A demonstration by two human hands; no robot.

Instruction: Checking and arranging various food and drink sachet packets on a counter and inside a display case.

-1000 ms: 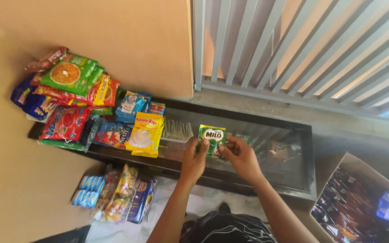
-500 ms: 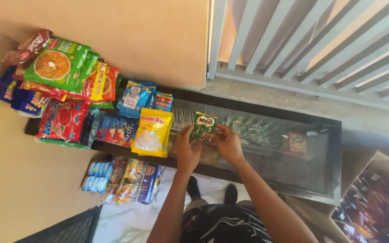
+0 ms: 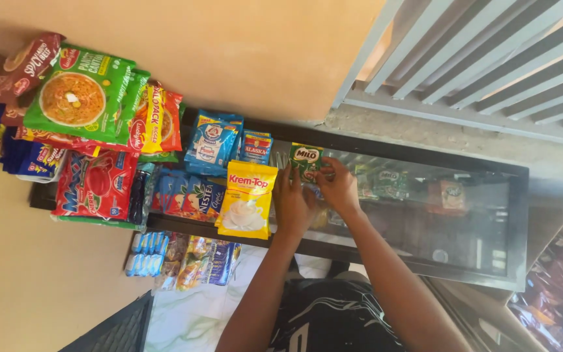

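A small green drink-powder sachet [image 3: 306, 160] stands on the glass top of a black-framed display case [image 3: 425, 261]. Both hands hold it: my left hand [image 3: 292, 203] is at its lower left, my right hand [image 3: 338, 187] at its right side. Just left of my left hand stands a yellow creamer packet [image 3: 247, 198]. Blue milk sachets [image 3: 213, 143] lean at the back next to it.
Packs of noodles [image 3: 83, 94], a red snack bag [image 3: 96, 186] and blue coffee sachets [image 3: 187, 195] crowd the left end of the case. More sachets hang below the front edge [image 3: 184, 257]. A tan wall stands behind, grey slats at upper right, a box of goods [image 3: 558, 293] at lower right.
Both hands have carried the green sachet leftward along the glass, closer to the yellow packet and blue sachets. The camera has shifted, so the scene sits further right and larger.
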